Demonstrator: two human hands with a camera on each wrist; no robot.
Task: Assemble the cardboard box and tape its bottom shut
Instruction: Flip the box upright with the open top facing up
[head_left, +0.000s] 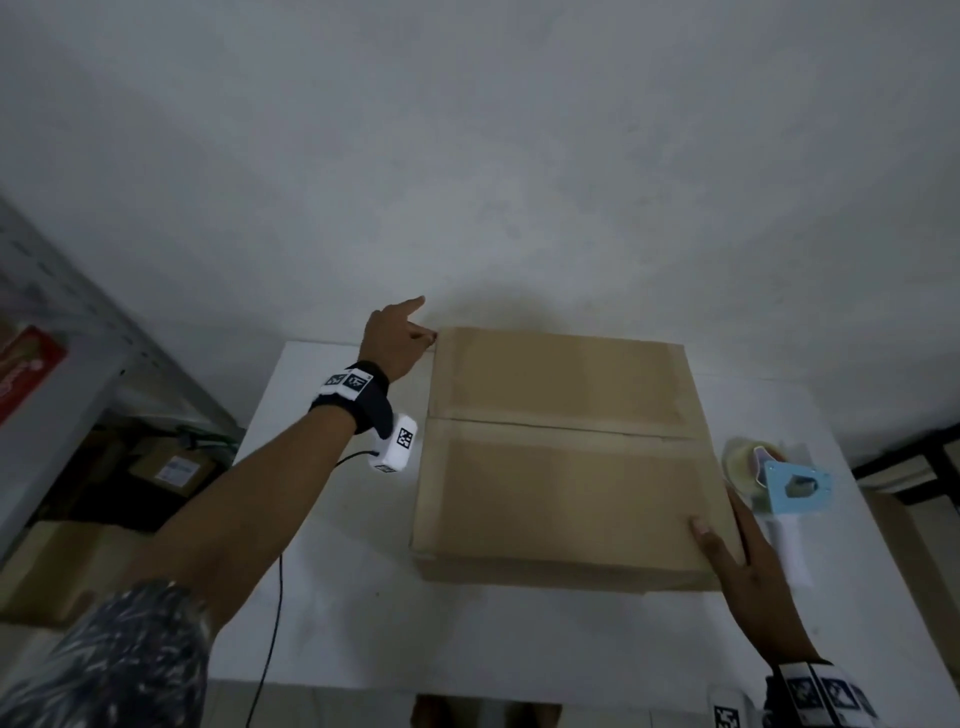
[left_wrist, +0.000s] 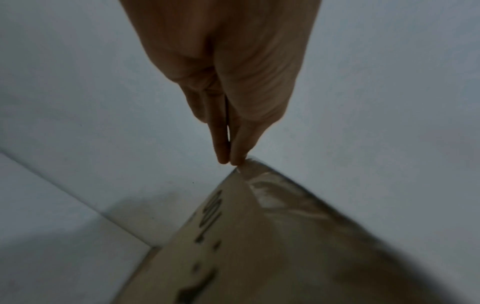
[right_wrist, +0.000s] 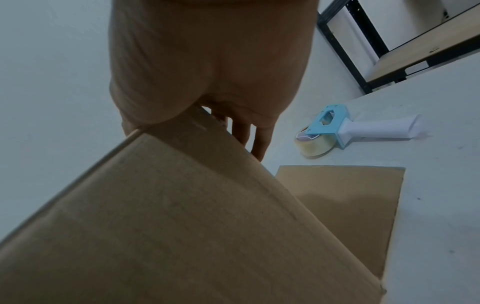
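A brown cardboard box (head_left: 561, 483) stands on the white table (head_left: 337, 571), its upper flaps folded shut with a seam across the middle. My left hand (head_left: 400, 338) reaches to the far left corner; in the left wrist view its straight fingertips (left_wrist: 221, 158) touch that corner of the box (left_wrist: 259, 257), where shiny clear tape shows. My right hand (head_left: 727, 551) rests at the near right corner, thumb on top and fingers laid along the right side. In the right wrist view those fingers (right_wrist: 259, 148) lie against the box (right_wrist: 155, 226) wall.
A blue and white tape dispenser (head_left: 789, 480) (right_wrist: 337, 131) lies on the table just right of the box. A loose lower flap (right_wrist: 337, 205) lies flat on the table. A grey shelf (head_left: 62, 364) stands left, a black rack (right_wrist: 350, 51) right, the wall close behind.
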